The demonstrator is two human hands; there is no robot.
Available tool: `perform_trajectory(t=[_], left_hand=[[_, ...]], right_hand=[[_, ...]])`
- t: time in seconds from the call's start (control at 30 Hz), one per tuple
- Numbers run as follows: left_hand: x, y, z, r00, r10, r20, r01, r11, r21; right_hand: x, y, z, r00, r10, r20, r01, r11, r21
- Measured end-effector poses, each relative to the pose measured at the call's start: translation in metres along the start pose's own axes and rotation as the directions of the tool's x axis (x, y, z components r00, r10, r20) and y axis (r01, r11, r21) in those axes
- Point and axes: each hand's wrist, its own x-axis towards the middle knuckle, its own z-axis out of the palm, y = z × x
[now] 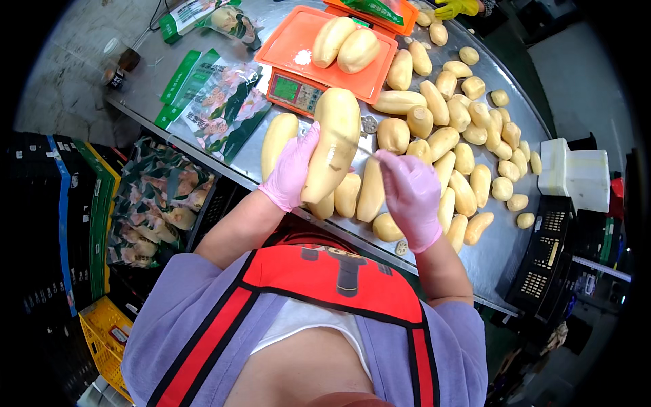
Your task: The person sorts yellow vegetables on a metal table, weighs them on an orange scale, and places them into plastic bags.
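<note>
In a pink glove, my left hand point(292, 173) grips a large peeled lotus root segment point(333, 122), held tilted above the table's near edge. Dark marks show on its lower part. My right hand point(411, 198), also gloved in pink, pinches a thin knife point(364, 149) whose blade reaches the root's right side. Beyond the held root stands a digital scale point(292, 94) with an orange tray point(285, 43); two lotus root segments point(346, 45) rest in it. Many more peeled lotus roots point(440, 142) spread to the right. A cut slice point(369, 123) lies near the scale.
Printed plastic bags point(218, 112) lie left on the metal table point(501, 269). A crate of filled bags point(157, 213) stands lower left. At right are a white foam box point(585, 173) and black crate point(546, 249). Another person's yellow-gloved hand point(456, 8) shows beyond the roots.
</note>
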Motion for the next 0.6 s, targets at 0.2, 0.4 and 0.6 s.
perform_trajectory(t=[0.2, 0.4, 0.6], left_hand=[[0.005, -0.005, -0.001, 0.996, -0.082, 0.033, 0.085, 0.990, -0.110], [0.004, -0.002, 0.008, 0.990, -0.077, 0.118, 0.100, 0.974, -0.205], [0.012, -0.006, 0.000, 0.989, -0.112, 0.094, 0.131, 0.965, -0.227]], right_hand=[[-0.013, -0.006, 0.000, 0.998, -0.031, 0.049, 0.030, 0.999, 0.030], [-0.009, 0.014, 0.006, 0.998, 0.062, -0.006, -0.062, 0.998, 0.020], [-0.012, -0.003, 0.001, 0.998, -0.020, 0.062, 0.015, 0.997, 0.075]])
